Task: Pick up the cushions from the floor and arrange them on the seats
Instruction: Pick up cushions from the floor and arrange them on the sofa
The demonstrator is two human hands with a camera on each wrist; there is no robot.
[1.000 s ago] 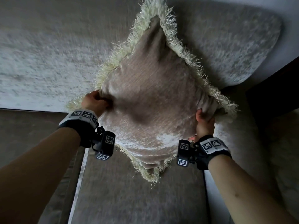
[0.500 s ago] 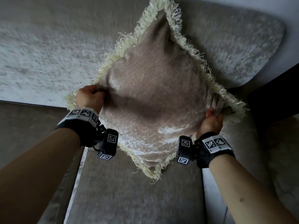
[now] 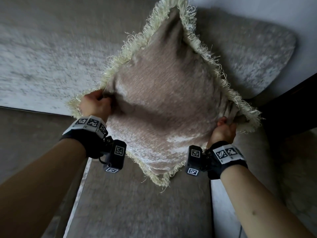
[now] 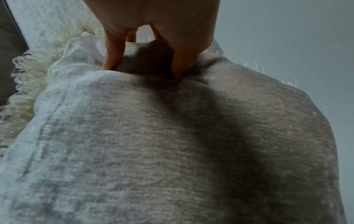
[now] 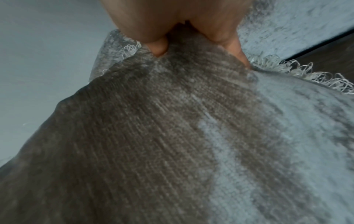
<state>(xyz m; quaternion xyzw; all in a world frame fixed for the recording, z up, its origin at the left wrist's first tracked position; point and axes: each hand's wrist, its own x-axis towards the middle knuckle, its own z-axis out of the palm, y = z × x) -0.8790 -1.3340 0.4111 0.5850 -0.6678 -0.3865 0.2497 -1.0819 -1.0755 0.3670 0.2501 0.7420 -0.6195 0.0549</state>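
Two hands held one cushion [image 3: 164, 103] up off the seat [image 3: 137, 203], turned corner-wise like a diamond, its top corner at twelve o'clock against the sofa back [image 3: 42, 54] and its bottom corner hanging at six o'clock just above the seat fabric. The left hand [image 3: 94, 105] gripped the corner at nine o'clock, fingers [image 4: 113, 50] and thumb curled into the beige chenille so that the cloth bunched between them; the left wrist view showed them dug deep into a fold, with the cream fringe [image 4: 25, 84] spilling out beside them. The right hand [image 3: 224, 129] pinched the opposite corner at three o'clock, fingers [image 5: 159, 45] closed on a gathered pleat of the cover, the fringe [image 3: 248, 114] splaying out past the knuckles. Both wrists wore black straps with white patterned tags and small camera blocks pointing along the hands. Behind the cushion, toward one and two o'clock, sat a larger grey back pillow [image 3: 253, 54] of the sofa, its rounded corner showing clear of the fringe. A dark piece of furniture [image 3: 295, 103] stood at three o'clock, beyond the sofa's edge. Whether the cushion's upper corner touched the back pillow I could not tell.
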